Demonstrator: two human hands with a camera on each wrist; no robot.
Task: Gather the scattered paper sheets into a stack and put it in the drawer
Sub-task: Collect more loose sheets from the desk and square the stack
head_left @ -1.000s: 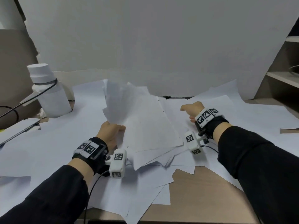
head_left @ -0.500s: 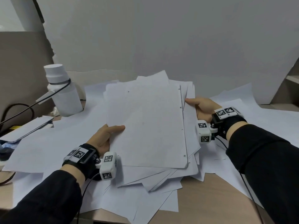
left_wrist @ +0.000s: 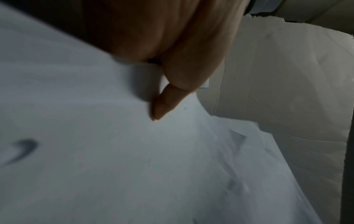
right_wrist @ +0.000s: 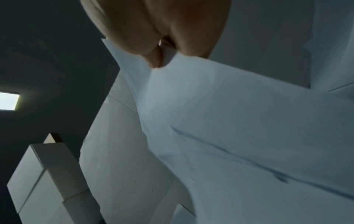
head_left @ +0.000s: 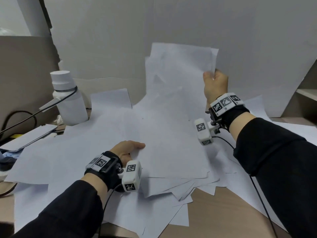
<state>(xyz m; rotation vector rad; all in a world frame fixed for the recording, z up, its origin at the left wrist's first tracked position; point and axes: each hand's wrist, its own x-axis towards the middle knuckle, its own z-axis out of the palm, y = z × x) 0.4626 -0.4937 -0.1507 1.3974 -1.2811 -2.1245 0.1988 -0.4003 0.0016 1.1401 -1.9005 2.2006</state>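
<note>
A bundle of white paper sheets is held between both hands and slopes up steeply from near left to far right. My right hand is raised and pinches the bundle's upper right edge; in the right wrist view its fingers close on the paper. My left hand stays low and grips the near left edge, thumb on top. In the left wrist view its fingertips pinch the sheets. More loose sheets lie fanned on the desk underneath. No drawer is in view.
A white bottle with a cable round it stands at the back left. A flat phone-like slab lies beside it. A white board stands behind the desk, with shelves at right. Bare wooden desk shows at the front right.
The right hand has risen with the bundle's right edge, tipping the sheets up steeply. The left hand has stayed low on the near left edge.
</note>
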